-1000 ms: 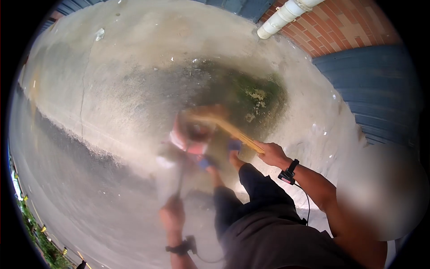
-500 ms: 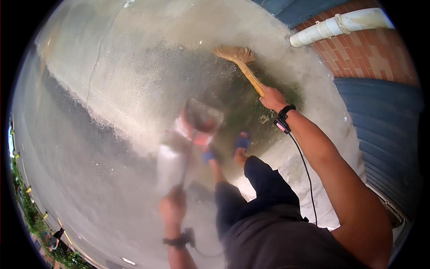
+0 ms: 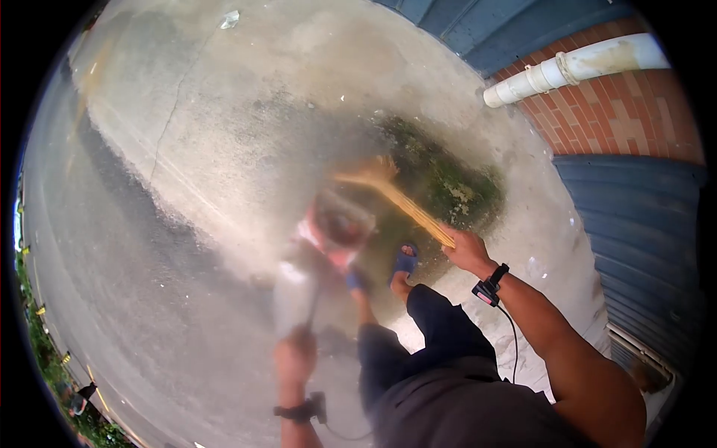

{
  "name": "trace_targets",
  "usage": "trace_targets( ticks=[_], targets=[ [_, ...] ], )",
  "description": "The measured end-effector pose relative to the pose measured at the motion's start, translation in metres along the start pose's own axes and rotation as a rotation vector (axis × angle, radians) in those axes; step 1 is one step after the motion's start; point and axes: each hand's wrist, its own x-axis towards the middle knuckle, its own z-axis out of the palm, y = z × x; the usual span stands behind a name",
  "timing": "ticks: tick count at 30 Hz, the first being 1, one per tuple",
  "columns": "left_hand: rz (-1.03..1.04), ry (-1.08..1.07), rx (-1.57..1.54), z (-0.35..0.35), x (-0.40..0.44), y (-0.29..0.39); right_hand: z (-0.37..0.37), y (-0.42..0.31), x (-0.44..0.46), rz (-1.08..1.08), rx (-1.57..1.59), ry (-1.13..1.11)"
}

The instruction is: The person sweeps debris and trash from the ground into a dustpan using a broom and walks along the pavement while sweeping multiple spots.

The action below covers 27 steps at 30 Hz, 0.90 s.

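My right hand (image 3: 468,252) is closed around the handle of a straw broom (image 3: 413,207). The broom's bristles sit low over the ground just above the mouth of a red dustpan (image 3: 317,233). The dustpan's inside looks dark and blurred. My left hand (image 3: 296,357) is closed on the dustpan's long handle, which runs up from the pan. Beside that handle shows a pale whitish patch (image 3: 293,290), too hazy to name. Both wrists wear black straps with cables.
Mossy dark ground (image 3: 459,187) lies right of the broom. My feet in blue slippers (image 3: 405,261) stand close below the dustpan. A white pipe (image 3: 575,71), a brick wall (image 3: 620,112) and blue metal panels (image 3: 635,224) border the right. White litter (image 3: 230,19) lies far off.
The broom has come down and left, toward me, so its bristles are now near the dustpan's mouth. My right hand moved closer with it. The dustpan sits slightly lower in view.
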Motion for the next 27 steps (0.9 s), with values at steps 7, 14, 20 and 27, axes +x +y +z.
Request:
trace_targets(
  ticks=[7,14,20,27],
  targets=[
    [0.059,0.007,0.034,-0.003,0.000,0.006,-0.009,0.006,0.131,0.095,-0.136,0.056],
    [0.023,0.010,0.041,-0.002,-0.002,-0.004,0.062,0.000,-0.011,0.026,0.081,-0.266],
    [-0.005,0.008,0.026,-0.002,-0.001,-0.008,0.020,0.009,-0.048,0.054,0.052,-0.152],
    [-0.021,0.006,0.002,-0.001,0.000,-0.005,-0.016,0.009,0.101,0.148,-0.046,0.103]
  ],
)
